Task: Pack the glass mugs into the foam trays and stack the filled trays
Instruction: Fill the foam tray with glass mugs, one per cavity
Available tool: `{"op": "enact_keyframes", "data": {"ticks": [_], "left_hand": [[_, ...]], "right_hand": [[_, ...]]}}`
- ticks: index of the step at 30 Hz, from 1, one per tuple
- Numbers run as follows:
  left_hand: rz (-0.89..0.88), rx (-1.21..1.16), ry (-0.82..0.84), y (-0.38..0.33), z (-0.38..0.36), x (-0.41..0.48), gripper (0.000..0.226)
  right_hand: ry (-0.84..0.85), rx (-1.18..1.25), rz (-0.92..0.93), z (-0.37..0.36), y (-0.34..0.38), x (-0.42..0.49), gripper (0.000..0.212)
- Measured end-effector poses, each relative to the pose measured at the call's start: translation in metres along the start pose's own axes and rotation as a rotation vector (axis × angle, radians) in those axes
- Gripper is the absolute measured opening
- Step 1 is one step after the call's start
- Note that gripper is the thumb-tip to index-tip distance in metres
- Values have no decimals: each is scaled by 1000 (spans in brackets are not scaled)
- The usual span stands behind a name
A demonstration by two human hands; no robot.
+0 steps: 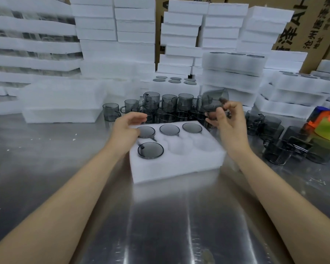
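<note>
Currently the foam tray (179,168) is being filled: a glass mug (214,101) is being pinched by the right hand (227,128) over its far-right corner, the left hand (127,128) loosely spread over the far-left. Next, probably, an empty near-edge pocket (178,147) is being lined up.

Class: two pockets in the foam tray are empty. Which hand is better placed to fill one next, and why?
Right, probably. The right hand grips a glass mug raised beside the foam tray, nearest its empty front-right pocket. The left hand holds nothing and lies over the tray's far-left corner.
</note>
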State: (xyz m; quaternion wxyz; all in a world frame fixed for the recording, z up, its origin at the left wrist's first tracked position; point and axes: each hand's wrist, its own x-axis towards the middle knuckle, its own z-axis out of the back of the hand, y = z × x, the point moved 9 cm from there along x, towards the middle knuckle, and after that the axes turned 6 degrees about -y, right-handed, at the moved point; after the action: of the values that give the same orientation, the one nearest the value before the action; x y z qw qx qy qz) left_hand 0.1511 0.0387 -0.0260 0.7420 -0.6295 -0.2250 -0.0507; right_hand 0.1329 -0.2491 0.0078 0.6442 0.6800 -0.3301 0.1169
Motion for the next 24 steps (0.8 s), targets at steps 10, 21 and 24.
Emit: {"op": "enact_keyframes", "data": {"ticks": [10,21,24], "left_hand": [[118,-114,-64,16,6,6,28],[154,-128,-50,25,6,9,21],[147,-126,-46,24,5,9,22]], "right_hand": [[130,-129,191,-30,45,-29,20],[219,-505,354,-65,38,-57,73],[209,-474,336,-64,39,-56,65]]}}
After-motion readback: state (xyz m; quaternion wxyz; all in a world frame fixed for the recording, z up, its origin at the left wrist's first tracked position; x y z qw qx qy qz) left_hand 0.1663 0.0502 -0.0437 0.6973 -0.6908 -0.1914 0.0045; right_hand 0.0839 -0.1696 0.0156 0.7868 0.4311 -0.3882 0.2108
